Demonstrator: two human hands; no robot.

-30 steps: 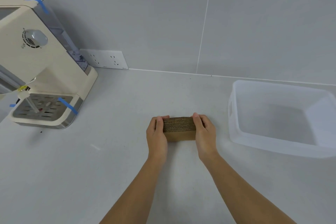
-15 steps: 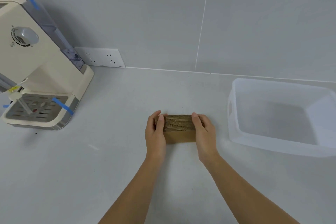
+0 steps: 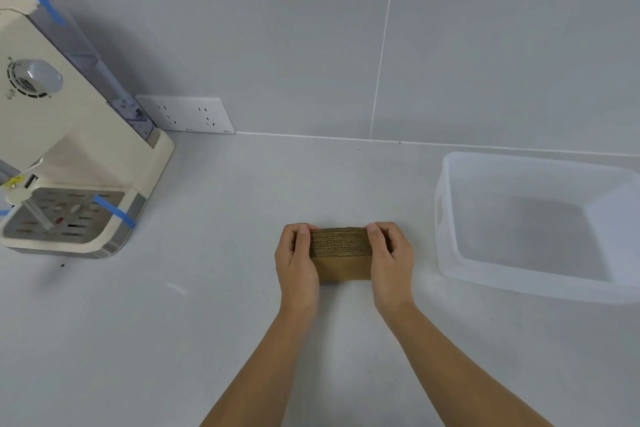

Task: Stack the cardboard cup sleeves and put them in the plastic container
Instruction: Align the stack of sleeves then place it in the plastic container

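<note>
Hands: left hand (image 3: 297,260), right hand (image 3: 392,258) clasp sleeve stack (image 3: 341,255) ends | palms inward

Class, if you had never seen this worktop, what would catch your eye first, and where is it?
First, the two hands, left hand and right hand, pressing a stack of cardboard sleeves between them at the centre. Next, the empty plastic container to the right, then the cream machine at far left.

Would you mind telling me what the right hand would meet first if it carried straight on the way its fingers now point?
The right hand points away from the person, toward the grey tiled wall. Beyond it lies only bare grey countertop, so the wall likely comes first; the translucent plastic container sits off to its right.
</note>
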